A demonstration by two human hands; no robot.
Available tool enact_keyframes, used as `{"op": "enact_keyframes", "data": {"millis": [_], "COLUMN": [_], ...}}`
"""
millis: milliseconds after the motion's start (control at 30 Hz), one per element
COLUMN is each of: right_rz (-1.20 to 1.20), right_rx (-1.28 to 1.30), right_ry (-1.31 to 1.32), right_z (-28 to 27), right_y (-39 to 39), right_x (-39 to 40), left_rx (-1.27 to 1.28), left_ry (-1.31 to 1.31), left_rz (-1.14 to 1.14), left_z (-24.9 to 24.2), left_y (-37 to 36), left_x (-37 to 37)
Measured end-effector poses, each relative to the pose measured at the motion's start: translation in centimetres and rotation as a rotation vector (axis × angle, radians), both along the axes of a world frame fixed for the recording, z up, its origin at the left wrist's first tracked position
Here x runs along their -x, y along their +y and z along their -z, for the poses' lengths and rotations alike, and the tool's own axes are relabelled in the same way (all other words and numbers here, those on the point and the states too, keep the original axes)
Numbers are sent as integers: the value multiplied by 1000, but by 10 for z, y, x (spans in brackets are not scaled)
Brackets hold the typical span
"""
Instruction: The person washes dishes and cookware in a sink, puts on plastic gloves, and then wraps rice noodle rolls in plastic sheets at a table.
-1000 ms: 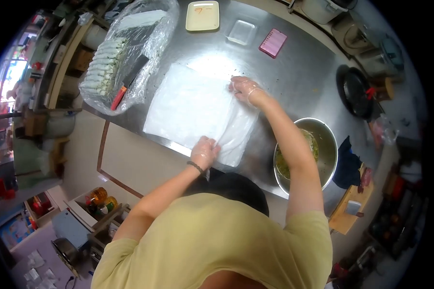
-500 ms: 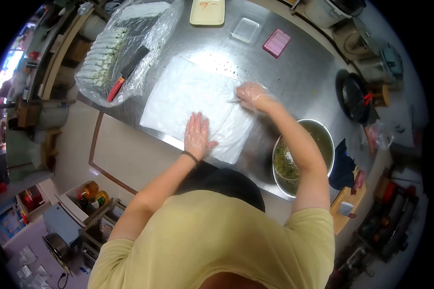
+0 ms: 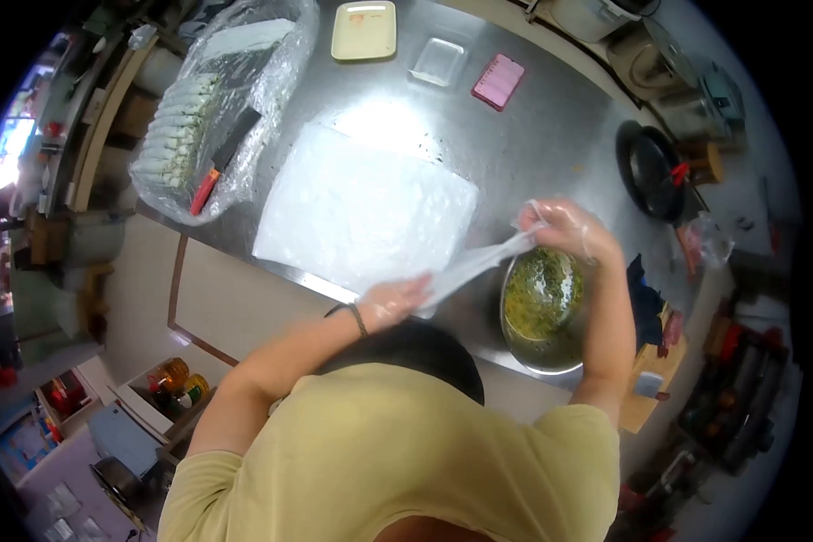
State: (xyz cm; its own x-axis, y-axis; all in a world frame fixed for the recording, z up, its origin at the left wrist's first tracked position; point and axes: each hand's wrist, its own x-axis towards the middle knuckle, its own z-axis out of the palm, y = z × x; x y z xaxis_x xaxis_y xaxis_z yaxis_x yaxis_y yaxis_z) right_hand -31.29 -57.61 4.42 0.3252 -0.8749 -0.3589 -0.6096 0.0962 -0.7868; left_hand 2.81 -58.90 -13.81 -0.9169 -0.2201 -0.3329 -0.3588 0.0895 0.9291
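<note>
A thin, translucent white sheet (image 3: pixel 475 267) is stretched at a slant between my two plastic-gloved hands. My right hand (image 3: pixel 558 229) pinches its upper end, just above the metal bowl. My left hand (image 3: pixel 394 302), somewhat blurred, has the lower end at the table's front edge. To the left lies a flat stack of similar white sheets (image 3: pixel 361 208). Under my right forearm stands the metal bowl (image 3: pixel 551 361), holding a chopped green and yellow mixture (image 3: pixel 542 294).
At the back left, a plastic-covered tray (image 3: pixel 244 172) holds a row of white rolls with green filling (image 3: pixel 179 131). A red-handled knife (image 3: pixel 221 163) rests on it. Behind are a cream tray (image 3: pixel 364 45), a clear container (image 3: pixel 439 61) and a pink box (image 3: pixel 499 81). A black pan (image 3: pixel 650 172) stands right.
My right hand has lifted the sheet's edge off the stack and moved right towards the bowl. My left hand has gone from lying flat on the stack to holding the sheet's other end.
</note>
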Motion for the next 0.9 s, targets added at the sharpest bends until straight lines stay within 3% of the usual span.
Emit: {"op": "enact_keyframes", "data": {"millis": [33, 67, 100, 167, 200, 233, 300, 333, 433, 533, 633, 733, 800, 900], "right_rz": [112, 212, 281, 469, 600, 584, 883, 879, 894, 859, 901, 903, 934, 947], "right_rx": [-53, -99, -48, 52, 99, 116, 69, 78, -38, -52, -35, 27, 21, -1], "right_ry": [-121, -248, -320, -412, -425, -437, -421, -422, -590, -730, -859, -1017, -983, -882], "right_z": [-1, -2, -8, -11, -11, -8, -5, 3, 34, 62, 57, 68, 79, 92], "right_y": [8, 12, 14, 16, 13, 6, -11, -25, -89, -188, -303, -416, -479, -547], "right_x": [8, 14, 17, 22, 21, 17, 9, 3, -36, -86, -142, -175, -186, -194], "left_rx": [636, 569, 444, 289, 183, 205, -552, -576, -399, -268, 120, 163, 216, 351], "left_ry": [404, 216, 291, 5, -59, -63, 45, 84, -51, -24, -114, -99, -86, -103], "left_rz": [-47, 32, -79, -120, -184, -196, -575, -596, -577, -593, -624, -667, -702, -663], "left_z": [0, -29, -37, -97, -107, -105, -102, -106, -112, -117, -118, -144, -158, -129], "left_y": [13, 10, 8, -24, -42, -62, -109, -138, -239, -354, -495, -608, -656, -749], "left_x": [2, 8, 13, 32, 34, 29, 24, 14, -25, -73, -110, -130, -135, -147]}}
